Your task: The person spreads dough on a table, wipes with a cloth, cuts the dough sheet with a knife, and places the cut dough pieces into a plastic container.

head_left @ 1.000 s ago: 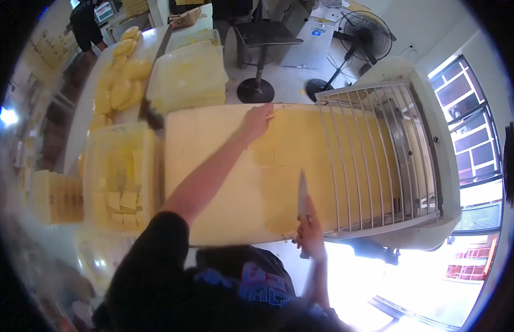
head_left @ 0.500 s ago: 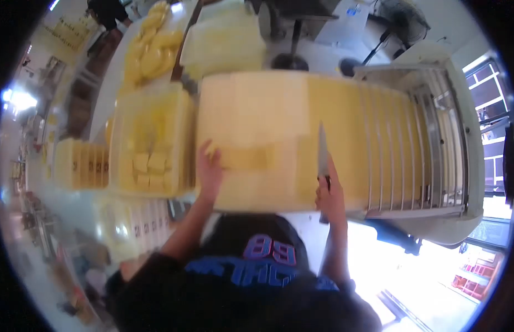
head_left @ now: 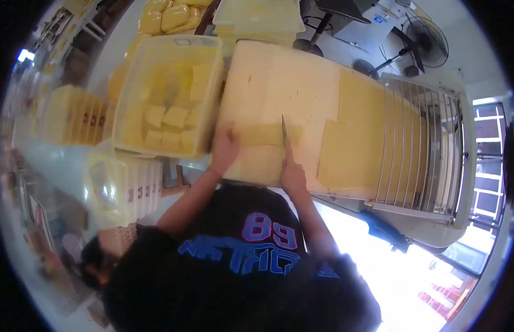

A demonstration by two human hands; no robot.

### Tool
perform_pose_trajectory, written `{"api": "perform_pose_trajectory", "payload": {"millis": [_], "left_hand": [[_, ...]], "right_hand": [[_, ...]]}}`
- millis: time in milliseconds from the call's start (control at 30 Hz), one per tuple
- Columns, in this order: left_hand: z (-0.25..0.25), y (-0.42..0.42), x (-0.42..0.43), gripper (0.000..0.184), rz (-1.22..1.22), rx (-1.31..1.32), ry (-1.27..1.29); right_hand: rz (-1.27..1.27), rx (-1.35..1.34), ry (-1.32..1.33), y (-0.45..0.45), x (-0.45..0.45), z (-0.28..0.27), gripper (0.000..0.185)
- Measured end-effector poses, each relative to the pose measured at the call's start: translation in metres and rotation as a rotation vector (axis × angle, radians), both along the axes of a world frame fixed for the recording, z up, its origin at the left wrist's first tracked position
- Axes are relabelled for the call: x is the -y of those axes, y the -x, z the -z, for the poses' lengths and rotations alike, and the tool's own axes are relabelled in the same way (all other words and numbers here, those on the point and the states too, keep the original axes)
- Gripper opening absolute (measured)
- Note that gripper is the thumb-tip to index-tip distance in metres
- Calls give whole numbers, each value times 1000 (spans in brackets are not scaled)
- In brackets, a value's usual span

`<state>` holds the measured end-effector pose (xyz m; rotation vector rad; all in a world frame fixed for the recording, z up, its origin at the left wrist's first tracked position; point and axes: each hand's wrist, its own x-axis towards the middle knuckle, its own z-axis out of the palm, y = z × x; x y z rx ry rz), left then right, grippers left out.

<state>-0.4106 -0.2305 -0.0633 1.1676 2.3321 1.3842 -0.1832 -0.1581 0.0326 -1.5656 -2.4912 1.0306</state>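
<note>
On the pale board [head_left: 276, 72], a strip of yellow dough [head_left: 257, 134] lies crosswise in front of me, its outline partly blurred. My left hand [head_left: 226, 145] is at the strip's left end, its fingers curled against it; motion blurs the fingertips. A knife [head_left: 284, 130] is in my right hand [head_left: 293, 176], its blade pointing away from me across the strip near the right part. Farther right, a wide dough sheet [head_left: 351, 152] with a cut edge lies flat and runs under a metal grille [head_left: 403, 144].
A translucent bin [head_left: 210, 99] with several cut dough pieces stands left of the board. More stacked tubs [head_left: 257, 16] sit beyond it, beside bagged yellow dough [head_left: 177, 16]. Stacked containers [head_left: 121, 185] are at lower left. A fan [head_left: 426, 41] stands at far right.
My right hand has brought the knife leftward from the dough sheet onto the strip. My left hand's fingers, apart before, are now curled at the strip's end. The camera view has shifted.
</note>
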Motion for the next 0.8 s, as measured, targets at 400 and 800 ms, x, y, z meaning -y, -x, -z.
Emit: {"api": "perform_pose_trajectory", "payload": {"millis": [400, 800], "left_hand": [[-32, 10, 0, 23, -6, -40, 106], [-66, 4, 21, 28, 343, -167, 159]], "right_hand": [[-78, 42, 17, 52, 19, -12, 68], [-123, -60, 192, 92, 39, -10, 72]]}}
